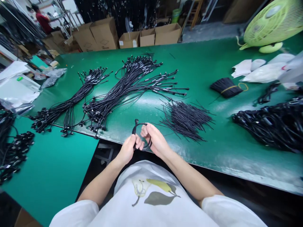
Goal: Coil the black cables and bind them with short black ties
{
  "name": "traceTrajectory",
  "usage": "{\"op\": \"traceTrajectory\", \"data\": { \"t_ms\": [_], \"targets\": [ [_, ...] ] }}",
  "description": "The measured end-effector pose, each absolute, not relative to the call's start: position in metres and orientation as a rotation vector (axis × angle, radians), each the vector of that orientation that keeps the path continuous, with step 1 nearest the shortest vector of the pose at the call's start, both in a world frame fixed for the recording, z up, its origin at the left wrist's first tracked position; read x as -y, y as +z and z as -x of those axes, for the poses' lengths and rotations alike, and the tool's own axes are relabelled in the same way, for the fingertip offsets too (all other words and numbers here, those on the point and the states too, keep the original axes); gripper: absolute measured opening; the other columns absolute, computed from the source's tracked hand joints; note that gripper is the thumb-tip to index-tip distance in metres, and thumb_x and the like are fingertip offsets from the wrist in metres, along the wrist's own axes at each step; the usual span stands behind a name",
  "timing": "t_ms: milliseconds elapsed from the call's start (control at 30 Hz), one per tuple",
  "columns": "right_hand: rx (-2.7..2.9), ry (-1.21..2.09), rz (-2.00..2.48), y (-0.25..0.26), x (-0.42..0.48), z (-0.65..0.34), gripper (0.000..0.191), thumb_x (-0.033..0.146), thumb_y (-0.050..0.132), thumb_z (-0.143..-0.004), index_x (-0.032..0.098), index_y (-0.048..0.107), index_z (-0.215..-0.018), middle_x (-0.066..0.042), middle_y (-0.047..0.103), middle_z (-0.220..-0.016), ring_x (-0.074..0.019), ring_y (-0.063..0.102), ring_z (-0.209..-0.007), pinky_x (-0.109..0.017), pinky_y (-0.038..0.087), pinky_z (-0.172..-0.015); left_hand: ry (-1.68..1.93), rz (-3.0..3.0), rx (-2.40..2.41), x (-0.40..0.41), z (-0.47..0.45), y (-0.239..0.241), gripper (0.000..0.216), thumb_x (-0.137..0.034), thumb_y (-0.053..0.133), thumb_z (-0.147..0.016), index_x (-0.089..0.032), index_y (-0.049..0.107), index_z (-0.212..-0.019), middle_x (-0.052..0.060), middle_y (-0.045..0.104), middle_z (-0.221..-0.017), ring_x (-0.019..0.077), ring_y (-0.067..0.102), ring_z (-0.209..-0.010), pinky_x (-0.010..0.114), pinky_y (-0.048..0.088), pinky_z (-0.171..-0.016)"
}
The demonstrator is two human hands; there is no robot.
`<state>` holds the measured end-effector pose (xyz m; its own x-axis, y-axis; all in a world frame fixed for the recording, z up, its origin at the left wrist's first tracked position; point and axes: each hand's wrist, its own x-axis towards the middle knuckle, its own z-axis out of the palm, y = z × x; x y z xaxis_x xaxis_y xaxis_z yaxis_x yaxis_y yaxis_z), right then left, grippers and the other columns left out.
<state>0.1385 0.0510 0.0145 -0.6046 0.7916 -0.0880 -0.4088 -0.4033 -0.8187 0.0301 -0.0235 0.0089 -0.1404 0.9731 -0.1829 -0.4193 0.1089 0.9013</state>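
A black cable is looped into a small ring between my hands, over the front edge of the green table. My left hand pinches the ring's left side, where a connector end sticks up above the fingers. On the opposite side, my right hand has its fingers closed round the loop. Just beyond my right hand lies a loose pile of thin black ties. Long straight black cables with connector ends rest in a large bunch and a smaller bunch ahead and to the left.
At right are a banded black bundle, a heap of coiled black cables, white plastic bags and a green fan. More cables lie on the left table. Cardboard boxes stand behind; a person sits far left.
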Motion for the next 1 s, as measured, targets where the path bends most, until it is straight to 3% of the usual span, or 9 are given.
{"op": "traceTrajectory", "data": {
  "t_ms": [100, 200, 300, 367, 433, 600, 733, 867, 1000],
  "targets": [
    [1.377, 1.964, 0.644, 0.034, -0.036, -0.145, 0.038, 0.057, 0.05, -0.09, 0.02, 0.058, -0.095, -0.003, 0.055, -0.097, -0.0067, 0.046, -0.056, -0.021, 0.038, -0.045, 1.276, -0.915, -1.312, 0.035, -0.038, 0.004, 0.048, -0.065, 0.049, -0.086, -0.019, 0.05, -0.071, -0.003, 0.047, -0.057, 0.0126, 0.046, -0.055, 0.03, 0.04, -0.062],
    [1.561, 1.82, 0.622, 0.041, -0.027, -0.146, 0.041, 0.054, 0.04, -0.096, 0.019, 0.061, -0.096, -0.005, 0.06, -0.09, -0.0086, 0.051, -0.056, -0.023, 0.043, -0.049, 1.066, -0.974, -1.328, 0.044, -0.041, 0.002, 0.049, -0.064, 0.05, -0.086, -0.018, 0.055, -0.071, 0.001, 0.055, -0.061, 0.0142, 0.05, -0.058, 0.029, 0.041, -0.061],
    [1.507, 1.608, 0.603, 0.031, -0.025, -0.14, 0.047, 0.058, 0.037, -0.095, 0.019, 0.055, -0.077, -0.002, 0.056, -0.07, -0.0117, 0.054, -0.058, -0.027, 0.047, -0.059, 1.082, -0.895, -1.277, 0.047, -0.041, 0.002, 0.041, -0.056, 0.061, -0.082, -0.015, 0.064, -0.086, 0.006, 0.065, -0.08, 0.0204, 0.06, -0.083, 0.032, 0.046, -0.077],
    [1.449, 1.577, 0.619, 0.019, -0.026, -0.135, 0.046, 0.06, 0.037, -0.094, 0.02, 0.051, -0.076, -0.001, 0.053, -0.067, -0.0111, 0.052, -0.052, -0.027, 0.046, -0.056, 1.123, -0.822, -1.25, 0.046, -0.041, 0.0, 0.042, -0.051, 0.065, -0.081, -0.015, 0.066, -0.103, 0.009, 0.067, -0.099, 0.0251, 0.057, -0.109, 0.034, 0.043, -0.093],
    [1.397, 1.609, 0.646, 0.01, -0.028, -0.132, 0.045, 0.061, 0.036, -0.094, 0.021, 0.049, -0.077, 0.001, 0.051, -0.064, -0.0098, 0.05, -0.049, -0.025, 0.043, -0.051, 1.126, -0.794, -1.236, 0.045, -0.041, -0.003, 0.045, -0.05, 0.065, -0.081, -0.016, 0.065, -0.111, 0.009, 0.067, -0.106, 0.0267, 0.052, -0.119, 0.036, 0.04, -0.099],
    [1.277, 2.04, 0.657, 0.014, -0.042, -0.136, 0.047, 0.069, 0.042, -0.087, 0.023, 0.045, -0.09, 0.005, 0.05, -0.06, -0.0085, 0.047, -0.044, -0.018, 0.035, -0.04, 0.96, -0.867, -1.213, 0.046, -0.037, -0.002, 0.039, -0.052, 0.06, -0.085, -0.014, 0.068, -0.086, 0.006, 0.066, -0.077, 0.0197, 0.059, -0.083, 0.033, 0.045, -0.082],
    [0.995, 2.315, 0.546, 0.029, -0.056, -0.142, 0.052, 0.071, 0.054, -0.08, 0.023, 0.047, -0.101, 0.007, 0.048, -0.069, -0.0035, 0.04, -0.041, -0.014, 0.028, -0.034, 0.954, -0.644, -0.918, 0.047, -0.038, 0.005, 0.045, -0.058, 0.061, -0.082, -0.014, 0.061, -0.088, -0.002, 0.047, -0.064, 0.0113, 0.046, -0.059, 0.028, 0.046, -0.061],
    [0.845, 2.263, 0.565, 0.034, -0.057, -0.143, 0.054, 0.073, 0.052, -0.08, 0.019, 0.05, -0.085, 0.01, 0.035, -0.057, 0.0007, 0.016, -0.035, -0.013, 0.011, -0.032, 1.03, -0.543, -0.946, 0.044, -0.049, 0.005, 0.046, -0.06, 0.062, -0.081, -0.014, 0.057, -0.08, -0.005, 0.041, -0.059, 0.0101, 0.044, -0.052, 0.027, 0.042, -0.055],
    [0.871, 2.158, 0.633, 0.03, -0.052, -0.146, 0.055, 0.072, 0.053, -0.08, 0.017, 0.051, -0.077, 0.009, 0.036, -0.056, 0.0005, 0.017, -0.036, -0.013, 0.011, -0.032, 1.002, -0.764, -1.068, 0.039, -0.052, -0.001, 0.044, -0.058, 0.061, -0.082, -0.014, 0.058, -0.086, -0.001, 0.052, -0.065, 0.0122, 0.05, -0.059, 0.028, 0.041, -0.061]
  ]
}}
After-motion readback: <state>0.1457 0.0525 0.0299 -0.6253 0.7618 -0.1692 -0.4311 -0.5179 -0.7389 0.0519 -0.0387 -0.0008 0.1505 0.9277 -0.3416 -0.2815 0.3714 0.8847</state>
